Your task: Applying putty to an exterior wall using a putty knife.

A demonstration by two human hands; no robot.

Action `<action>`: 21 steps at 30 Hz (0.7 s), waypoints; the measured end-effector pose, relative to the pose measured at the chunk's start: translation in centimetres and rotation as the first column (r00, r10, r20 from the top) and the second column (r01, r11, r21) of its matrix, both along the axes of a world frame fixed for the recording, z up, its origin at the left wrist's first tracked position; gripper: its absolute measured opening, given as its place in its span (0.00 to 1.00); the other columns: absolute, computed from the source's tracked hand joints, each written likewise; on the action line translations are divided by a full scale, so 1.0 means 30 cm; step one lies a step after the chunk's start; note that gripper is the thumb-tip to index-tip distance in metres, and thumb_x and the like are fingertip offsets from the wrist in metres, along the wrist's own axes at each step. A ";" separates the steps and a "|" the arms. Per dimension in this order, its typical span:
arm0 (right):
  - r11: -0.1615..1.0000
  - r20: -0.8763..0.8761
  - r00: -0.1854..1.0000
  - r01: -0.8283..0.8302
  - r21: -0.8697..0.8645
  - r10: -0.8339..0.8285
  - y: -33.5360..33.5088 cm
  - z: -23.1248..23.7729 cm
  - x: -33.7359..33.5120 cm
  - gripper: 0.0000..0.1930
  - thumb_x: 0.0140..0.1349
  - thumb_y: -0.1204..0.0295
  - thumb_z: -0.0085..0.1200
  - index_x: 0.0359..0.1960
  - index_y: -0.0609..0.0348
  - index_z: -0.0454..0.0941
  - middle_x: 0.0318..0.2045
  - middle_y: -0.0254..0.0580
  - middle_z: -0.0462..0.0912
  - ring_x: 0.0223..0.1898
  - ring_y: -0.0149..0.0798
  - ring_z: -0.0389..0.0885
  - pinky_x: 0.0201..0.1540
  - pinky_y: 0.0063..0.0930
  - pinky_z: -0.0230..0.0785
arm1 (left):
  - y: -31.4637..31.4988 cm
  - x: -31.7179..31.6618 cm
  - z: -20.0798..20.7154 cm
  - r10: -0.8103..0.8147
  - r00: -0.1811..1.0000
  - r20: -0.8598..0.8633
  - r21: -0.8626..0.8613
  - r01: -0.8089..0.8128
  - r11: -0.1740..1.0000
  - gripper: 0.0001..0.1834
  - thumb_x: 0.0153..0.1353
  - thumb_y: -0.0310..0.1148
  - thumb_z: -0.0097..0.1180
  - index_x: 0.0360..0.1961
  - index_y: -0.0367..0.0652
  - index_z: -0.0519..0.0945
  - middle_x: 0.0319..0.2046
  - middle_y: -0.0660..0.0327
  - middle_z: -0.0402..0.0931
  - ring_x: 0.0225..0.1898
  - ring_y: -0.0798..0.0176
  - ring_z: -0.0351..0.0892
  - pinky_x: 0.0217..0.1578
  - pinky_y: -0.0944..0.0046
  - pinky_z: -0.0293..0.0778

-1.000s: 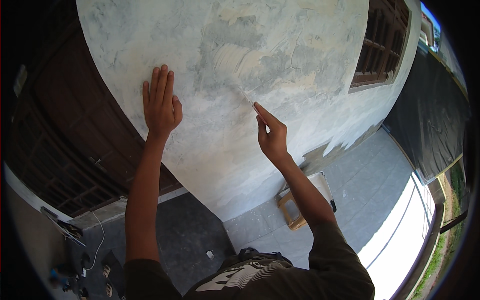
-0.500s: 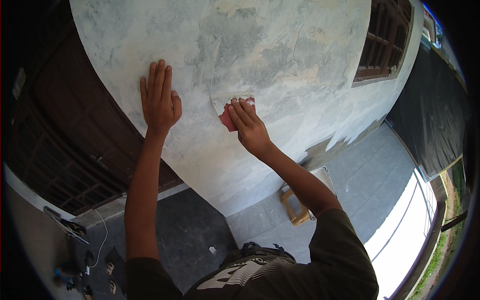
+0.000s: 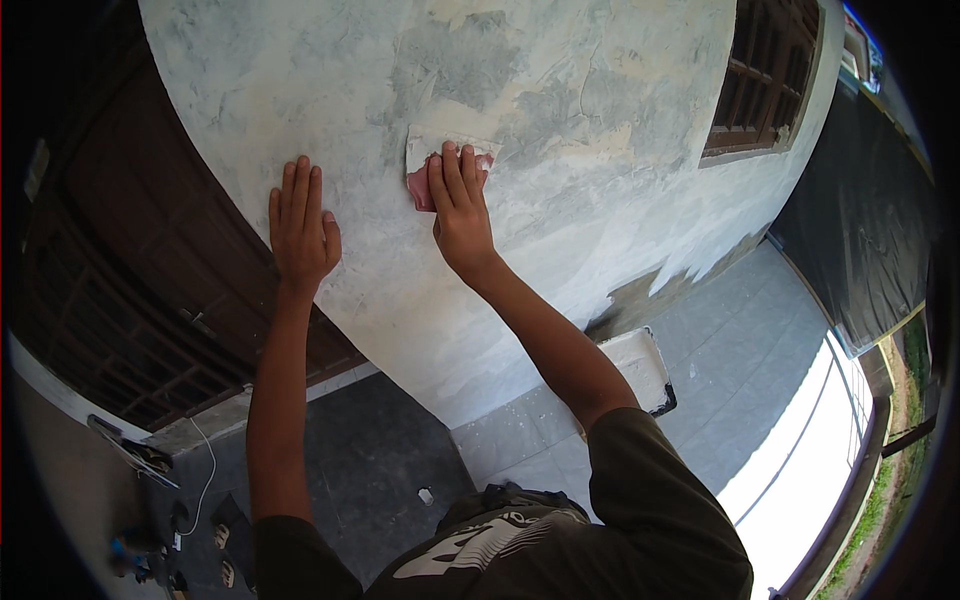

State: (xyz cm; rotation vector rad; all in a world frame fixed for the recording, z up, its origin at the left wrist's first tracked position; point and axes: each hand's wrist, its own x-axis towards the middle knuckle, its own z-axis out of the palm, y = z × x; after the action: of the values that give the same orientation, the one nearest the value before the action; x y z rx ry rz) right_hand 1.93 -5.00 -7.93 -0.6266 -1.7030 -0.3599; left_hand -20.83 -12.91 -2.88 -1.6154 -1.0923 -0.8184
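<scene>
Flat against the pale, patchy wall [image 3: 560, 220] rests my left hand [image 3: 303, 240], fingers stretched out, near the wall's left edge. My right hand [image 3: 463, 220] grips a putty scraper [image 3: 421, 187] with a reddish body, smeared with white putty. Its broad, whitish upper edge lies against the wall, and my fingers cover the middle of it. Grey and white smears of filler spread over the wall around both hands.
A white-smeared tray [image 3: 637, 360] lies on the grey tiled floor [image 3: 720, 350] beyond my right forearm. Left of the wall is a dark wooden door [image 3: 150, 200]. A brown-framed window [image 3: 765, 80] is at the upper right. Sandals [image 3: 222, 537] and a white cable [image 3: 208, 470] lie lower left.
My right hand has moved up and slightly left along the wall with the scraper. The left hand sits a little lower and further left. More of the tray now shows past my right arm.
</scene>
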 end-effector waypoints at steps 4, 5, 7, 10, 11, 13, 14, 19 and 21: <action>0.977 0.250 0.949 -0.158 -0.141 0.190 -0.169 -0.308 -0.029 0.30 0.59 0.80 0.49 0.66 0.71 0.65 0.72 0.59 0.58 0.73 0.66 0.56 0.71 0.60 0.54 | -0.028 0.001 0.010 0.034 0.999 -0.001 0.005 -0.034 0.999 0.31 0.62 0.29 0.44 0.68 0.34 0.68 0.72 0.51 0.62 0.74 0.50 0.59 0.70 0.46 0.53; 0.939 0.279 0.917 -0.209 -0.272 0.285 -0.232 -0.401 -0.013 0.29 0.59 0.82 0.48 0.65 0.69 0.66 0.71 0.58 0.61 0.73 0.60 0.58 0.72 0.56 0.54 | -0.031 -0.001 0.003 0.037 0.999 0.002 0.005 -0.037 0.999 0.31 0.62 0.29 0.44 0.68 0.34 0.68 0.72 0.51 0.62 0.74 0.50 0.59 0.70 0.46 0.53; 0.709 0.180 0.838 -0.299 -0.638 0.515 -0.337 -0.612 0.044 0.29 0.59 0.89 0.43 0.65 0.66 0.68 0.66 0.58 0.69 0.67 0.58 0.69 0.66 0.46 0.67 | -0.014 0.000 -0.012 0.048 0.999 -0.004 0.011 -0.048 0.999 0.31 0.63 0.30 0.43 0.68 0.35 0.69 0.72 0.52 0.62 0.74 0.52 0.59 0.71 0.48 0.53; 0.548 -0.039 0.837 -0.392 -0.739 0.546 -0.415 -0.701 0.144 0.24 0.63 0.87 0.45 0.62 0.64 0.73 0.56 0.60 0.79 0.58 0.57 0.78 0.58 0.43 0.74 | -0.013 0.004 -0.010 0.039 0.999 -0.012 0.006 -0.039 0.999 0.31 0.63 0.30 0.43 0.68 0.36 0.69 0.72 0.53 0.63 0.75 0.53 0.58 0.72 0.48 0.52; 0.536 -0.123 0.869 -0.400 -0.743 0.479 -0.417 -0.676 0.168 0.21 0.64 0.85 0.47 0.59 0.64 0.75 0.52 0.60 0.82 0.54 0.57 0.81 0.56 0.41 0.76 | -0.012 0.007 -0.003 0.041 0.999 -0.009 0.006 -0.041 0.999 0.31 0.63 0.30 0.43 0.68 0.36 0.69 0.72 0.53 0.63 0.75 0.53 0.58 0.72 0.48 0.52; 0.580 -0.233 0.904 -0.411 -0.703 0.359 -0.414 -0.606 0.200 0.16 0.66 0.83 0.51 0.55 0.64 0.79 0.46 0.59 0.85 0.48 0.54 0.85 0.51 0.36 0.78 | -0.019 0.008 -0.005 0.037 0.999 0.007 -0.001 -0.037 0.999 0.31 0.63 0.30 0.43 0.69 0.36 0.69 0.72 0.53 0.63 0.75 0.53 0.58 0.72 0.48 0.52; 0.647 -0.259 0.915 -0.402 -0.647 0.310 -0.370 -0.540 0.220 0.15 0.66 0.81 0.54 0.53 0.65 0.81 0.44 0.58 0.86 0.46 0.53 0.87 0.49 0.34 0.78 | -0.015 0.016 -0.011 0.026 1.000 0.009 -0.006 -0.025 1.000 0.31 0.63 0.30 0.43 0.69 0.36 0.69 0.72 0.53 0.63 0.75 0.53 0.58 0.72 0.48 0.52; 0.734 -0.360 0.896 -0.427 -0.528 0.262 -0.244 -0.205 0.259 0.16 0.66 0.82 0.53 0.55 0.64 0.80 0.46 0.57 0.85 0.47 0.49 0.87 0.49 0.33 0.78 | -0.018 -0.010 -0.004 0.034 0.999 -0.006 0.026 -0.034 0.999 0.31 0.62 0.29 0.43 0.68 0.36 0.69 0.72 0.53 0.63 0.75 0.53 0.58 0.72 0.49 0.51; 0.844 -0.335 0.904 -0.387 -0.371 0.267 -0.190 -0.077 0.275 0.19 0.63 0.85 0.52 0.56 0.64 0.79 0.50 0.57 0.84 0.51 0.54 0.84 0.53 0.36 0.77 | -0.014 0.005 -0.008 0.033 0.999 0.004 0.014 -0.033 0.999 0.31 0.62 0.29 0.43 0.68 0.36 0.69 0.72 0.53 0.63 0.75 0.53 0.59 0.72 0.49 0.51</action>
State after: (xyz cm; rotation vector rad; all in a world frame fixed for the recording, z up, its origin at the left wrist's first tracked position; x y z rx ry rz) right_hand 10.19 -10.69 -10.25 -0.6488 -1.5904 0.3526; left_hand -20.69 -13.32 -3.11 -1.5804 -1.1108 -0.8063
